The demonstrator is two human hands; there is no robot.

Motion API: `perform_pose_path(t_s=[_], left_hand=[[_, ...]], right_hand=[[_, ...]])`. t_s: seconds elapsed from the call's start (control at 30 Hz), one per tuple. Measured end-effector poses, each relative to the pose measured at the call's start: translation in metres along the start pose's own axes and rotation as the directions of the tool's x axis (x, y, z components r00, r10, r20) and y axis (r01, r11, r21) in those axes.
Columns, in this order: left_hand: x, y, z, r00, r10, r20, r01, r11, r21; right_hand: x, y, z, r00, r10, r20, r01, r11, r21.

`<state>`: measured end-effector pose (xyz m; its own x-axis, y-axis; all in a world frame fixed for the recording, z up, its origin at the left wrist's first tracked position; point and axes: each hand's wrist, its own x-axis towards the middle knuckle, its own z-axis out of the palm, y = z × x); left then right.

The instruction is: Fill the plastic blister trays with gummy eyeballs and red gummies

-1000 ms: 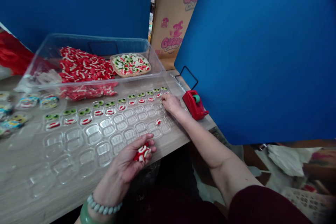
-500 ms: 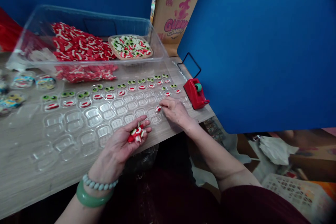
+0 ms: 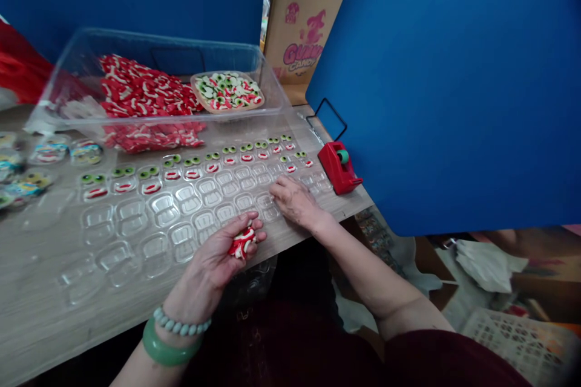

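My left hand (image 3: pixel 227 251) is cupped palm up, fingers curled around several red-and-white gummy candies (image 3: pixel 242 243). Over the clear plastic blister trays (image 3: pixel 187 200), my right hand (image 3: pixel 296 201) is held with fingers bent together and pointing down; what its fingertips hold, if anything, is hidden. In the far row of trays, pairs of green eye candies (image 3: pixel 123 172) sit above red-and-white mouth candies (image 3: pixel 152 188). A second row at the right end holds a few more eyes and mouths. The nearer trays have nothing in them.
A large clear bin (image 3: pixel 181 120) at the back holds a bag of red-and-white candies (image 3: pixel 145 94) and a bowl of mixed candies (image 3: pixel 229 91). A red tape dispenser (image 3: pixel 339 168) stands at the table's right end. Wrapped candy packs (image 3: pixel 49 150) lie left. Blue panels (image 3: pixel 454 84) rise behind.
My right hand's fingers have turned down; the red-and-white candy seen at its fingertips is now out of sight. The fingers of my left hand have closed more around its candies. The view has shifted slightly.
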<state>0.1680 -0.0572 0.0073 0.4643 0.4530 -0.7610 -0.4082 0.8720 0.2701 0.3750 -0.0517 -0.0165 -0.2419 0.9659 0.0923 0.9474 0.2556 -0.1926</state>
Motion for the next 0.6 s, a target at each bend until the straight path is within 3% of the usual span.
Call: perform_pose_path(t_s=[0.13, 0.23, 0.33, 0.4, 0.47, 0.6], left_hand=[[0.003, -0.001, 0.003, 1.0, -0.018, 0.019, 0.018, 1.0, 0.016], [0.005, -0.001, 0.004, 0.999, -0.028, 0.02, 0.028, 1.0, 0.014], [0.005, -0.001, 0.003, 0.999, -0.032, 0.028, 0.032, 0.999, 0.013], [0.005, -0.001, 0.003, 0.999, -0.03, 0.036, 0.029, 0.999, 0.017], [0.005, -0.001, 0.003, 0.999, -0.031, 0.037, 0.03, 0.999, 0.024], [0.006, -0.001, 0.004, 0.999, -0.043, 0.033, 0.042, 0.999, 0.028]], right_hand=[[-0.002, 0.002, -0.002, 0.999, -0.008, -0.053, 0.011, 0.998, 0.058], [0.001, 0.008, -0.007, 0.982, 0.156, -0.109, -0.128, 0.964, 0.233], [0.007, 0.02, -0.009, 0.885, 0.447, -0.131, -0.345, 0.818, 0.461], [0.013, 0.027, -0.007, 0.812, 0.568, -0.136, -0.409, 0.72, 0.561], [0.018, 0.03, -0.003, 0.776, 0.614, -0.145, -0.439, 0.691, 0.574], [0.026, 0.021, 0.003, 0.76, 0.642, -0.104, -0.548, 0.719, 0.428]])
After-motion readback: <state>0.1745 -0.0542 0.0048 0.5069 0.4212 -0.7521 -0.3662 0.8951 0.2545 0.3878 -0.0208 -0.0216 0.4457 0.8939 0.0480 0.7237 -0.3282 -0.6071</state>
